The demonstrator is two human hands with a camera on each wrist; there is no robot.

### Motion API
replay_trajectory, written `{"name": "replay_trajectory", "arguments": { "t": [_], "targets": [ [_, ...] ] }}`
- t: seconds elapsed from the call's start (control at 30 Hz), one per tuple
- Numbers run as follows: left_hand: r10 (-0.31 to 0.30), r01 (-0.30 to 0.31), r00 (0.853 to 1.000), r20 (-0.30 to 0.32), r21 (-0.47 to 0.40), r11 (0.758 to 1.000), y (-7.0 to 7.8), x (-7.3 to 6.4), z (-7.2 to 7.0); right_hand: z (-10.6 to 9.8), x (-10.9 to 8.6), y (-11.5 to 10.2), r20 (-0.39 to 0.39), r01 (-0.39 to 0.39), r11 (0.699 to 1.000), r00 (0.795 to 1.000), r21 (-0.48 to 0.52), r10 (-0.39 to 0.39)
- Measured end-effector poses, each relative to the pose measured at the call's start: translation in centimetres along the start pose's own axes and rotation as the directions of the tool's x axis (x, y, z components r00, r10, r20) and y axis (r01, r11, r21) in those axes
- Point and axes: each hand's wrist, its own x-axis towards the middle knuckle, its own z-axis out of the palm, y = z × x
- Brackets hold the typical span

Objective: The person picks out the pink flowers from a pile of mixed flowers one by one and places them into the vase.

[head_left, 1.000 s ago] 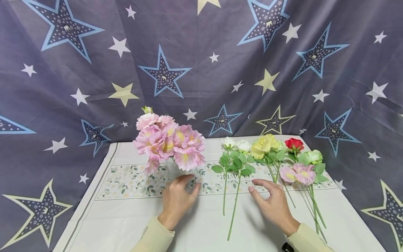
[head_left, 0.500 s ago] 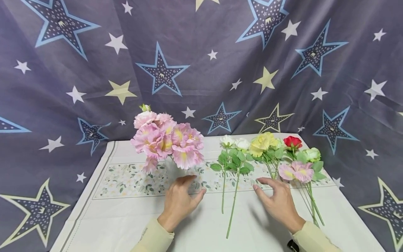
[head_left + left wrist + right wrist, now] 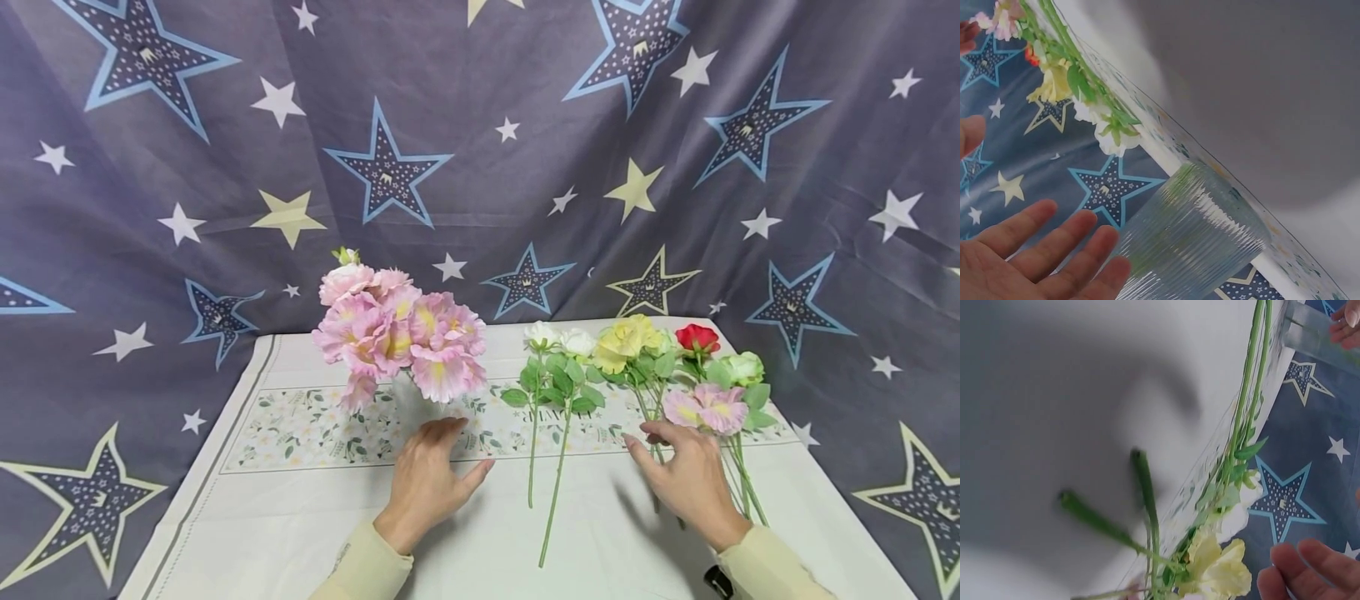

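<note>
Pink and yellow ruffled flowers [image 3: 397,333] stand in a clear ribbed vase [image 3: 1200,228] at the left of the table. My left hand [image 3: 426,482] is beside the vase on its near side, fingers relaxed and thumb spread; in the left wrist view the fingertips lie close to the ribbed wall. My right hand [image 3: 693,483], loosely curved and holding nothing, hovers over the stems of a yellow flower [image 3: 627,343]. Its fingers [image 3: 1316,575] show near the yellow bloom in the right wrist view. Two white roses [image 3: 576,342] with long green stems lie between the hands.
Right of the yellow bloom lie a red rose [image 3: 697,337], a pale green rose [image 3: 744,367] and a pink flower [image 3: 705,408], their stems toward the near edge. A white cloth with a floral band [image 3: 300,429] covers the table [image 3: 262,533]. A star-patterned curtain [image 3: 465,100] hangs behind.
My right hand has moved right, from beside the white rose stems to over the yellow flower's stems. My left hand stays near the vase, its thumb spread wider. The flowers have not moved.
</note>
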Motion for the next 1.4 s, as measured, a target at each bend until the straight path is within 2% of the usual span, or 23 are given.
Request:
{"name": "replay_trajectory", "arguments": {
  "t": [0.37,0.77,0.9,1.17,1.4],
  "targets": [
    [0.018,-0.017,1.0,-0.014,0.006,1.0,-0.5,-0.2,0.0,-2.1,0.8,1.9,-0.068,0.027,0.993,0.997,-0.118,-0.035],
    [0.033,-0.033,0.999,-0.018,0.002,0.999,-0.7,-0.2,0.0,-5.8,1.2,4.8,-0.026,-0.086,0.965,0.996,-0.248,0.082],
    [0.046,-0.046,0.998,-0.032,0.008,0.999,-0.8,-0.2,0.0,-7.0,1.2,5.8,0.017,-0.112,0.946,0.992,-0.305,0.123],
    [0.048,-0.047,0.998,-0.031,0.016,0.999,-0.7,0.0,-0.1,-8.6,0.6,7.9,0.139,-0.142,0.912,0.968,-0.385,0.209],
    [0.053,-0.052,0.998,-0.042,0.019,0.998,-0.8,0.0,-0.1,-8.9,0.7,9.1,0.228,-0.199,0.884,0.921,-0.423,0.317]
  ]
}}
